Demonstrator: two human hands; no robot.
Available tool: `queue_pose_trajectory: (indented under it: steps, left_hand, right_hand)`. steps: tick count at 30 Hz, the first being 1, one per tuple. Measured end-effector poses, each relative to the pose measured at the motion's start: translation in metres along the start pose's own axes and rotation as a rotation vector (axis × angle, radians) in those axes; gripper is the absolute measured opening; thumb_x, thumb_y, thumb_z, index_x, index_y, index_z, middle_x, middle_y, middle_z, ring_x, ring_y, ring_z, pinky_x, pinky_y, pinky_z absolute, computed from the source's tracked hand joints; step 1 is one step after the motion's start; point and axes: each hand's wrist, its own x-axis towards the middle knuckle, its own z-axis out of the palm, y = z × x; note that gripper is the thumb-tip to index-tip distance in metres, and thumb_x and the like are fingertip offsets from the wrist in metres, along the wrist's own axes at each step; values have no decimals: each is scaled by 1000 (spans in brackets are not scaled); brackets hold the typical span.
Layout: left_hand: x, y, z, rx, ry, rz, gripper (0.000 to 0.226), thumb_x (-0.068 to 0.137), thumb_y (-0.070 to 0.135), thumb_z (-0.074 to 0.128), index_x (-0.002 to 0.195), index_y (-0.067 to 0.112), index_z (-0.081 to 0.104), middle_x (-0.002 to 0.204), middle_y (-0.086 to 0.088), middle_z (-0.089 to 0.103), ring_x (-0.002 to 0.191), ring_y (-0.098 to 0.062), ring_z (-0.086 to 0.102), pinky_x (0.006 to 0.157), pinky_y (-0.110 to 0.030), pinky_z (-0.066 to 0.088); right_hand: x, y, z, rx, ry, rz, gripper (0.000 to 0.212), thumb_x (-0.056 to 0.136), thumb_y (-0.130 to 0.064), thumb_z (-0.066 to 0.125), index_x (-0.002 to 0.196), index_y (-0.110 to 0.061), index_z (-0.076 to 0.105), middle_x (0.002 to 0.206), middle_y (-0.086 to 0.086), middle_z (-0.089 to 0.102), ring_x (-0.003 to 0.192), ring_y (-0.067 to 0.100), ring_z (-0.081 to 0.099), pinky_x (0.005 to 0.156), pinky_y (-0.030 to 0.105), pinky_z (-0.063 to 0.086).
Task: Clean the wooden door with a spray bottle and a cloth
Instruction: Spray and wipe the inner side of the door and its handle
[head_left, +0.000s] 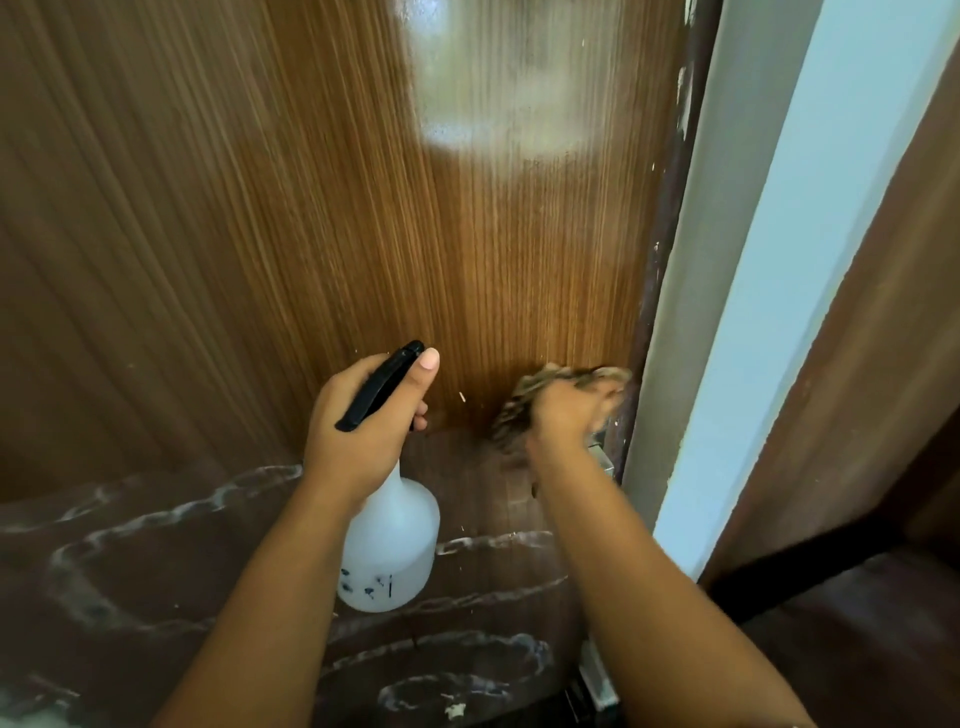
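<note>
Wooden door (322, 208): glossy, fine vertical grain. Spray bottle (389, 545): translucent white plastic, black plastic head. Cloth (511, 410): mottled, fuzzy. Floor (130, 597): polished veined stone.

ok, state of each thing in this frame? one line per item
spray bottle: upright, held off the floor by its black trigger head
left hand: grips the bottle's head, thumb on top
cloth: bunched, pressed against the door near its right edge, blurred
right hand: holds the cloth on the door
wooden door: glossy, hazy bright patch near the top
</note>
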Motion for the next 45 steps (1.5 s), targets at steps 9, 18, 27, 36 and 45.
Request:
queue_pose_trajectory:
  steps: [9, 18, 27, 36, 45]
  left_hand:
    - [-12, -19, -14, 92, 36, -82, 54, 74, 76, 65, 80, 23, 70, 71, -1, 70, 71, -14, 71, 73, -38, 59]
    - [-26, -39, -36, 99, 60, -130, 46, 71, 79, 65, 80, 35, 72, 72, 3, 72, 70, -10, 72, 68, -28, 53]
    - [-38, -41, -51, 193, 101, -174, 87, 64, 93, 59, 87, 10, 69, 75, -8, 70, 72, -22, 70, 81, -54, 58]
    - [-38, -43, -40, 221, 96, -126, 57, 74, 81, 62, 85, 25, 70, 74, -5, 70, 72, -20, 71, 76, -50, 61]
    - [-74, -68, -49, 271, 114, -249, 88, 63, 91, 58, 83, 7, 69, 71, -15, 68, 70, -29, 69, 73, -53, 59]
  right_hand:
    - [-18, 46, 23, -186, 122, -600, 62, 95, -11, 34, 153, 1, 16, 159, 24, 14, 146, 41, 15, 119, 42, 10]
    - [-3, 111, 0, -1001, -386, -1758, 69, 85, -20, 43, 149, -5, 23, 155, 18, 19, 145, 38, 13, 108, 66, 24]
    - [7, 16, 23, -309, 224, -958, 76, 78, -6, 43, 150, 8, 23, 156, 28, 20, 145, 45, 16, 121, 37, 3]
    - [-12, 107, 13, -899, -511, -1946, 60, 91, -16, 43, 148, -7, 27, 153, 12, 24, 143, 29, 22, 116, 49, 20]
    - [-21, -7, 31, -386, -51, -1360, 66, 84, 0, 52, 146, 7, 32, 151, 26, 31, 143, 42, 23, 120, 41, 11]
